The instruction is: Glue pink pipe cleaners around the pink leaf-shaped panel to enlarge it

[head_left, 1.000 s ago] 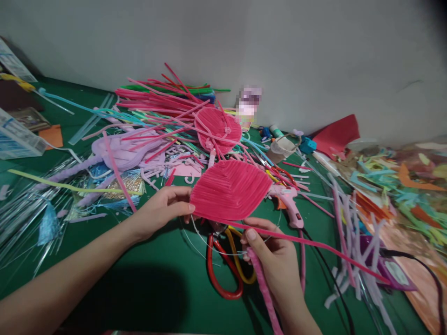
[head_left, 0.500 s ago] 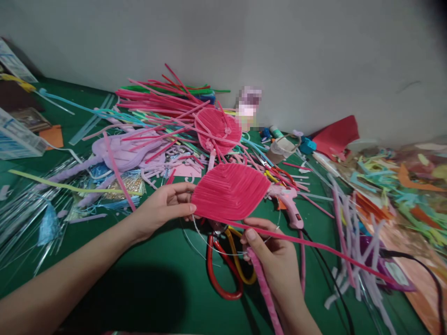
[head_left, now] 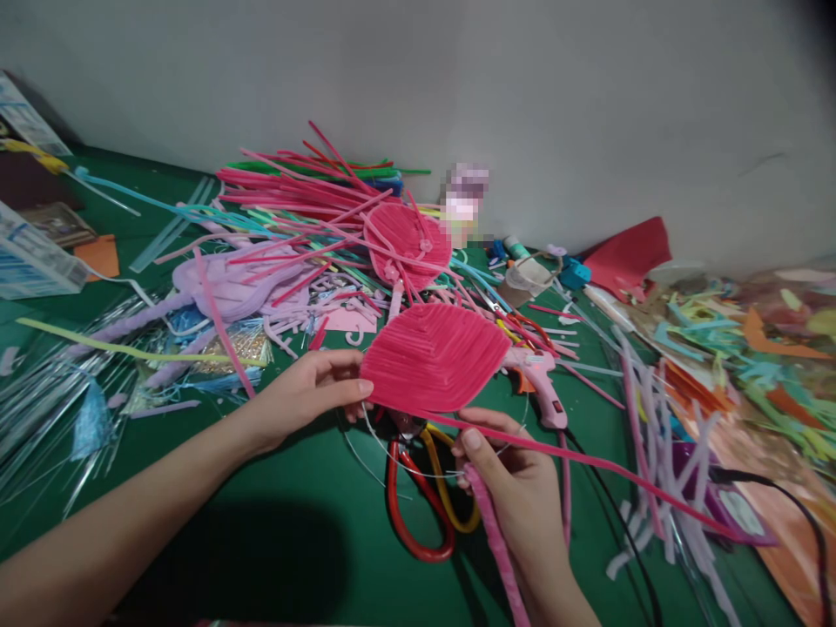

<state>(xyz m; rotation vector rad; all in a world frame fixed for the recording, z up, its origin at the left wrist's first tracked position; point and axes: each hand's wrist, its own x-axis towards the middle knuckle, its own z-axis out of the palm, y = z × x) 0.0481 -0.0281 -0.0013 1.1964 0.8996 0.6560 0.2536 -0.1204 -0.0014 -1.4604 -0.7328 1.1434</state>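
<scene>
My left hand (head_left: 306,394) pinches the left tip of a hot-pink leaf shape (head_left: 434,355) made of pipe cleaners, held flat above the green table (head_left: 274,531). My right hand (head_left: 515,496) is closed below its lower edge, gripping a long pink pipe cleaner (head_left: 588,461) that runs off to the right, and a thicker fuzzy pink stem (head_left: 493,540) that trails toward me. A thin wire loops under the leaf.
Red and yellow scissors (head_left: 424,501) lie under my hands. A pink glue gun (head_left: 542,387) sits to the right. A second pink leaf (head_left: 408,239) rests on a pile of pipe cleaners (head_left: 293,209) at the back. Paper scraps (head_left: 738,348) cover the right side.
The leaf shape has shifted and tilted very slightly; both hands keep their grip in almost the same place.
</scene>
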